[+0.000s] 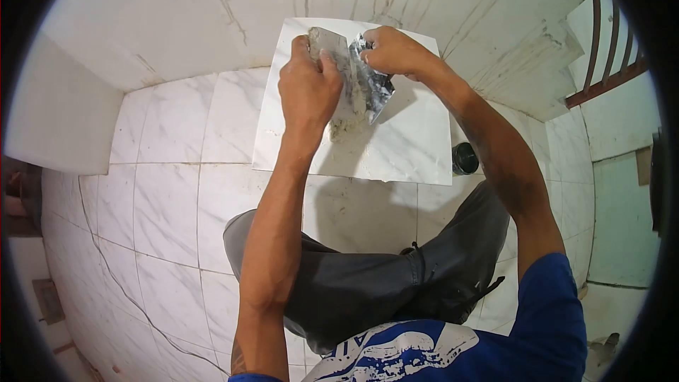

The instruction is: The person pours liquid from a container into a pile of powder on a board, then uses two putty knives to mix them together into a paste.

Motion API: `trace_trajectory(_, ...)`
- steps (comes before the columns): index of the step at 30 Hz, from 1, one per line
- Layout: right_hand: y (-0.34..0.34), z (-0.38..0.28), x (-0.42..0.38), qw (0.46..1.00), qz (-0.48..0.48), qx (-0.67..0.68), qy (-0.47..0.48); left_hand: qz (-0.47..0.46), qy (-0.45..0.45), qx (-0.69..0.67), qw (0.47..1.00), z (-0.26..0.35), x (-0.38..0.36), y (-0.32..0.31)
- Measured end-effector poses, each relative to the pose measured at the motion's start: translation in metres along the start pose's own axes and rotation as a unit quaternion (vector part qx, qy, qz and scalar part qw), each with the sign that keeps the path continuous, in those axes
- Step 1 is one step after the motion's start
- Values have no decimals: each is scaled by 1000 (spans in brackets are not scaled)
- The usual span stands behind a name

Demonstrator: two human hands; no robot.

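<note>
My left hand [309,88] grips the left edge of a grey flat plate [329,44], thumb on its face and the other fingers mostly hidden. Pale lumpy paste clings to the plate. Opposite, my right hand [387,51] is closed on a shiny, dark silver sheet-like piece [380,92], tilted against the plate's right side. What exact kind either piece is, I cannot make out. Both are over a white marbled tile [410,148], where a lump of paste [344,128] lies below the plate's lower end.
A dark green round container [465,158] stands by the tile's right edge. My bent legs [368,283] lie in front of the tile. A thin cable [117,269] runs across the tiled floor at left. Behind is a stained white wall [262,0]; a brown railing [608,81] is at upper right.
</note>
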State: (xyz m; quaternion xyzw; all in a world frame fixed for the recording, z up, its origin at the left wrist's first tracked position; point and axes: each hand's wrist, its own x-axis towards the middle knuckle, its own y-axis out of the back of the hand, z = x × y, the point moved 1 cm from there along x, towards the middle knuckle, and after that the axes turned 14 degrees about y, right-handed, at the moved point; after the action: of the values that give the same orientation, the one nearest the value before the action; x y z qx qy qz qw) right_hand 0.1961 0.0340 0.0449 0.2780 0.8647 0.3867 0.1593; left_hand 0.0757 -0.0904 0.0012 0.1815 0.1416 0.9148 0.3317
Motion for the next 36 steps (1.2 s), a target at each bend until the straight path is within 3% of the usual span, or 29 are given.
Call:
trace_trajectory(7,6,-17,-25,999,7,4,33,2,13,46,999,-6,6,-1)
trace_trajectory(10,16,18,-18,993,76,79,41,12,20,59,998,-9,10,6)
trace_trajectory(14,45,73,3,988,43,119,-87,18,51,-6,999,-15,12,23)
trace_trajectory(19,46,156,75,995,4,-48,-91,9,81,-91,992,-33,25,47)
trace_trajectory(23,35,142,122,990,-21,-132,-41,-18,154,-213,965,-28,22,71)
trace_trajectory(26,22,100,148,970,-128,-202,55,-29,186,-260,947,-27,18,87)
trace_trajectory(29,-2,73,158,976,-211,-4,54,-21,207,-286,935,-28,19,98)
trace_trajectory(32,-18,54,170,945,-324,35,41,-16,206,-303,930,-30,19,104)
trace_trajectory(36,-11,45,175,912,-396,-5,105,-16,213,-295,931,-43,24,107)
